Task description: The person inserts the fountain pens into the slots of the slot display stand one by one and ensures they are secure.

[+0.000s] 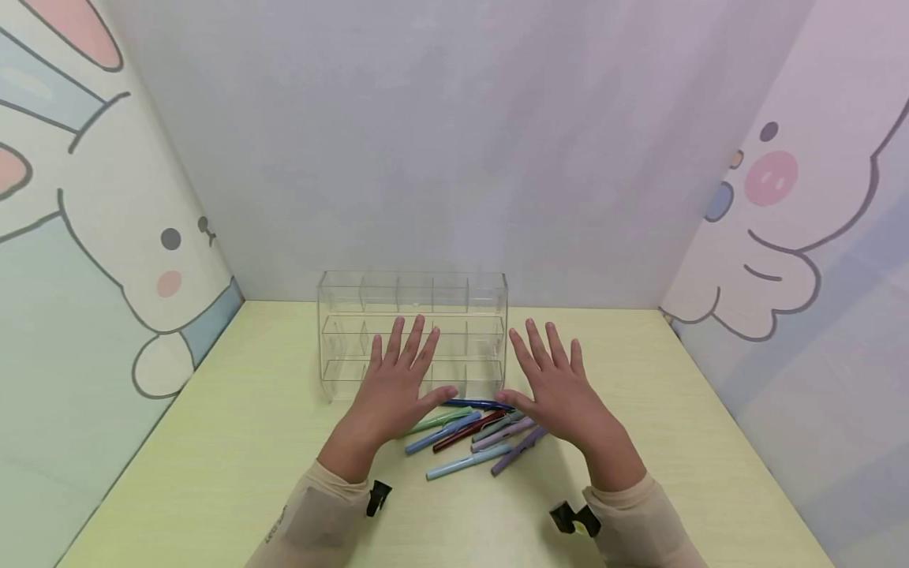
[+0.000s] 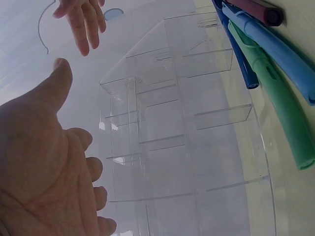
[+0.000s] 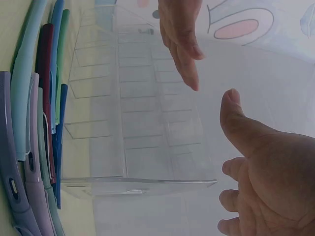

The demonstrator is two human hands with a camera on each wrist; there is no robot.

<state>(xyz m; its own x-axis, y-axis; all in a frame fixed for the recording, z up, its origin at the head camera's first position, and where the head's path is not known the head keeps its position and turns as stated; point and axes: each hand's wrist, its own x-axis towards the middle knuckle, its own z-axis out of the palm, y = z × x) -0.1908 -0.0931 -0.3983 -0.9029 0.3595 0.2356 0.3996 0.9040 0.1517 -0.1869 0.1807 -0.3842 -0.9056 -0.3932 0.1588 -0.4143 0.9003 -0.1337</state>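
Both hands hover with fingers spread and nothing held. My left hand (image 1: 398,388) overlaps the front of a clear acrylic organizer (image 1: 414,303) in the head view. My right hand (image 1: 564,394) hangs just right of that organizer. Below and between the hands lies a loose pile of capped pens. Among them are a light blue pen (image 1: 461,464), a dark red pen (image 1: 465,433), a purple pen (image 1: 521,451) and a green pen (image 2: 280,103). A dark blue pen (image 3: 59,147) lies nearest the organizer. Stepped tiers with divided compartments show in the organizer.
The pale yellow table (image 1: 234,450) meets a plain grey back panel (image 1: 454,142). Side panels carry a cartoon rabbit (image 1: 135,260) at left and another cartoon animal (image 1: 817,189) at right. Small black clips (image 1: 379,498) sit by the sleeves.
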